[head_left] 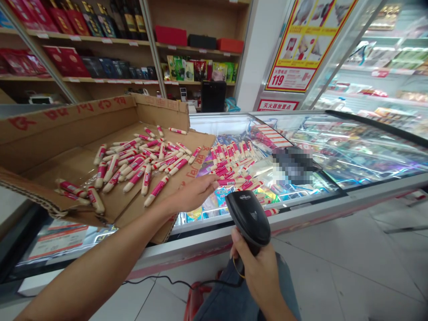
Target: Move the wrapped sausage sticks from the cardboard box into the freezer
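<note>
Holding a black scanner [249, 218] with right hand [262, 276] closed around its handle, the left hand [190, 194] at the wrapped sausages [230, 182] on the freezer [334, 207] glass.
Left fingers are almost together at one sausage's end; whether they grip it, I cannot tell. A careless push could roll loose sausages over the near edge. The carton [67, 156] limits room leftward; glass farther right seems more open.

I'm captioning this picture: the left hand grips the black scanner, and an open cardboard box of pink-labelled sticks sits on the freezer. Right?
Wrong hand: the head view shows the right hand gripping the black scanner. The rest is correct.
</note>
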`<state>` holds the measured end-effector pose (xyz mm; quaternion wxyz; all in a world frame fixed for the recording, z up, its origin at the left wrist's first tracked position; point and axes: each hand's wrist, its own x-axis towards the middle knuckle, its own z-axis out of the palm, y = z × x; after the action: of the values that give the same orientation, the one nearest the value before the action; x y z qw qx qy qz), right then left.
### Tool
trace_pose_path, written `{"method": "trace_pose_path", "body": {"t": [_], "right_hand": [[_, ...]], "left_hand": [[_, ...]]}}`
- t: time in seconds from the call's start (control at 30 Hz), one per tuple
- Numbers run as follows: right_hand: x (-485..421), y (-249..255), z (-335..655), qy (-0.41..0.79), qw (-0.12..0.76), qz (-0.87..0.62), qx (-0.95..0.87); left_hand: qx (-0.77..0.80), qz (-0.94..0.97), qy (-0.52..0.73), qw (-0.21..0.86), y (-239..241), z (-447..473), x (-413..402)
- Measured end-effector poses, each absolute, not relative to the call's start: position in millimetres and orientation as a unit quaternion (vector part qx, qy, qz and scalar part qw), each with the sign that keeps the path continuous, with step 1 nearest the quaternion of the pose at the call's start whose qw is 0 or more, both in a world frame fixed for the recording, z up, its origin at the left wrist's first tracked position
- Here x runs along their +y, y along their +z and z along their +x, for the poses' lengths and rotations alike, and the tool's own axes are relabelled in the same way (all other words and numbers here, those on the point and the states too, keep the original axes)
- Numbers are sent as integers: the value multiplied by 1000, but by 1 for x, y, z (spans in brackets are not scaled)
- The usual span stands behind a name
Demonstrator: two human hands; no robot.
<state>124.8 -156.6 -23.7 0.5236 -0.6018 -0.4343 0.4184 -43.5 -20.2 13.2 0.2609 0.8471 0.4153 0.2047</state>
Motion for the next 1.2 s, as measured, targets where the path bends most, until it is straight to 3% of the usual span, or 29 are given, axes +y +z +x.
{"method": "trace_pose_path", "body": {"t": [0.93,1.2], "right_hand": [[-156,-24,125,456,532,-585,-410],[-160,-25,133,450,541,-577,-416]], "left_hand": [[413,855,212,230,12,-44,-18],[472,854,177,131,-2,-42,-12]]}}
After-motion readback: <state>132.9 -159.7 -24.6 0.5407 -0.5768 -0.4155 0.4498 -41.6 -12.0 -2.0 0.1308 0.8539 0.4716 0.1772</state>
